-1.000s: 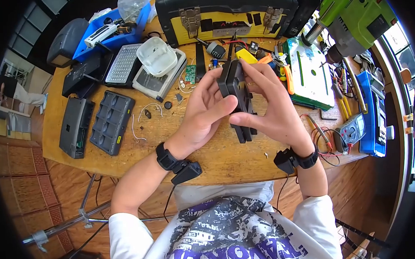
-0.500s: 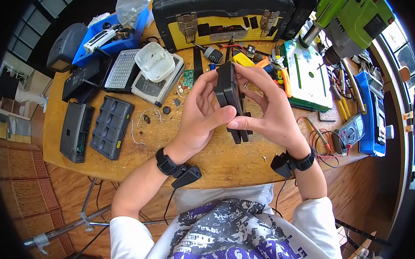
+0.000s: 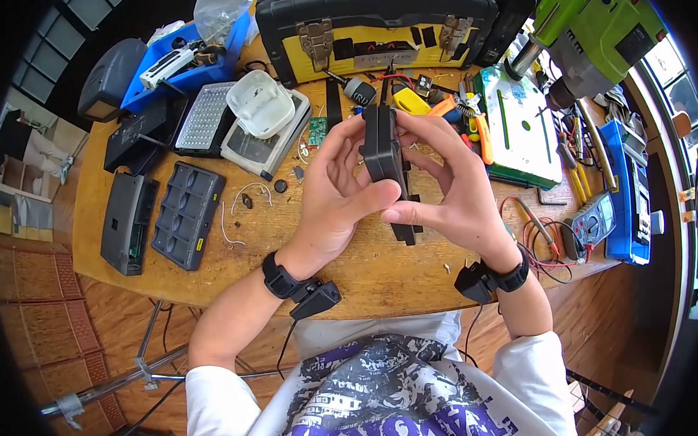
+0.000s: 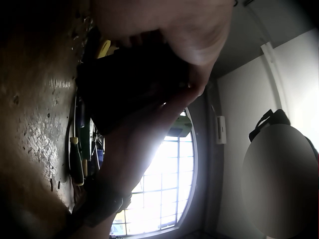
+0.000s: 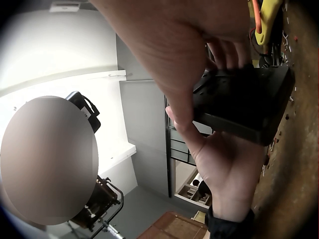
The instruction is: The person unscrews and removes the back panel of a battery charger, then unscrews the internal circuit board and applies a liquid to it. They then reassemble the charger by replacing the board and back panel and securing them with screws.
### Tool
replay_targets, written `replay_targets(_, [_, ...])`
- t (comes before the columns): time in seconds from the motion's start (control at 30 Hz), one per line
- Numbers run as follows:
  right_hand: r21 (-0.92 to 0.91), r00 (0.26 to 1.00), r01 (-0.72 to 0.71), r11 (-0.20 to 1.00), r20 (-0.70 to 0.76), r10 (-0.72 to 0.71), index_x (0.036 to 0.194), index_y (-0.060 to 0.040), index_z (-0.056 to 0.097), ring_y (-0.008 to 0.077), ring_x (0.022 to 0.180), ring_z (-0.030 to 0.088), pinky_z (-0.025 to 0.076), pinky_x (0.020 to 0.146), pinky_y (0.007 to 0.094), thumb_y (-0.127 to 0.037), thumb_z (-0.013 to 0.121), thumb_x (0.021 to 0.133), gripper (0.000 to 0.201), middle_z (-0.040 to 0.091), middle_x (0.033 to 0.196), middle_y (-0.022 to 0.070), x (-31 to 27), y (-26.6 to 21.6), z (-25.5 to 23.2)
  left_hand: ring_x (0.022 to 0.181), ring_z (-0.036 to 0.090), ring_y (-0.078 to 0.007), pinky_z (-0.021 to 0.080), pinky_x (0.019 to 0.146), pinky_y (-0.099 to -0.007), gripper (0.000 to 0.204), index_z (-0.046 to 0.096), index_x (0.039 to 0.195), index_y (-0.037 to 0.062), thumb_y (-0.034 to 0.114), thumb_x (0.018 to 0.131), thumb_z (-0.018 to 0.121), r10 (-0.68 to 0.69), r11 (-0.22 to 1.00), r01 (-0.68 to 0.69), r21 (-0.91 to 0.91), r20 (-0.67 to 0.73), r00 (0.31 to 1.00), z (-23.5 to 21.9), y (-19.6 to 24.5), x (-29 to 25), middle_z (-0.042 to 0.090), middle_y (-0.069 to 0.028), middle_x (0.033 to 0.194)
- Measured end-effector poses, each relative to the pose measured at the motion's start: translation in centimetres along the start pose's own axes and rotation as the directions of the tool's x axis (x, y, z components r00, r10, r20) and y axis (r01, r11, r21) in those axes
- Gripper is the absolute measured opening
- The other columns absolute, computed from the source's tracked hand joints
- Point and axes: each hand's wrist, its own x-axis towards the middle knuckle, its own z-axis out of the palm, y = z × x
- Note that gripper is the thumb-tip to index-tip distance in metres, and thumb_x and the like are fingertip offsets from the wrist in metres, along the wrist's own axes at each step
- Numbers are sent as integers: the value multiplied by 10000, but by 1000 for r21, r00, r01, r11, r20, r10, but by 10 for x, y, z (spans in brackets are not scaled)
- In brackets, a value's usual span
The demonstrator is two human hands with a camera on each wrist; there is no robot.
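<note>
- Head view: a black case (image 3: 382, 148) is held up above the wooden table (image 3: 375, 288), stood on edge so that a narrow, seamed side is turned toward the camera, probably for that seam to be inspected.
- From the case's left, it is gripped by the left hand (image 3: 336, 191); from its right, by the right hand (image 3: 458, 183). Both thumbs are set at its near part, tips close together, seemingly so that it is steadied without the table's support.
- On the case's broad face, seen in the right wrist view, finer details are lost in shadow.
- Left of the case, a green circuit board (image 3: 319, 131) is seen just past the fingers; farther left, a compartment tray (image 3: 187, 217) is laid beside a black housing (image 3: 123, 221), perhaps to leave the middle free.
- Beyond the case, a toolbox (image 3: 371, 13) is stood, likely as storage.
- Right of the case, orange-handled pliers (image 3: 483, 140) and, farther out, a multimeter (image 3: 591, 224) are apparently kept within reach.
</note>
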Motion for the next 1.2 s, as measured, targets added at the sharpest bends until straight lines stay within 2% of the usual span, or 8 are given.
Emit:
replay_targets(0.23, [-9,999,32,999,-12,-32,1585,9,517,264,1354,612,553,1143,432,-355,1039,701,1089,565,1431,136,1,-1,1,1437,547,-232,457,1238,-388,936,408,1576,-43,55,820,951,-23,1000,23,4,27,999,-3,0,1,540,-145,1500])
replay_targets(0.5, [-100,992,125,987,-12,-126,1605,-53,541,291,1282,624,560,1087,442,-436,1041,665,1132,573,1393,146,1,5,-1,1425,531,-206,452,1226,-364,968,412,1572,-52,31,785,970,-38,999,37,18,46,998,-4,4,2,541,-125,1484])
replay_targets(1.0, [-168,985,164,972,-16,-169,1573,-35,573,297,1229,636,577,1034,418,-439,1040,664,1098,590,1361,155,1,2,-2,1408,544,-197,465,1209,-358,959,453,1538,-53,86,762,999,-45,998,42,42,67,997,-2,6,3,562,-123,1478])
replay_targets(1.2, [-194,986,160,968,-3,-164,1585,-35,553,303,1232,631,569,1051,419,-440,1037,675,1108,583,1385,166,1,4,-1,1353,599,-185,489,1188,-357,892,478,1526,-53,63,787,965,-63,997,61,36,62,996,-3,7,3,599,-116,1445])
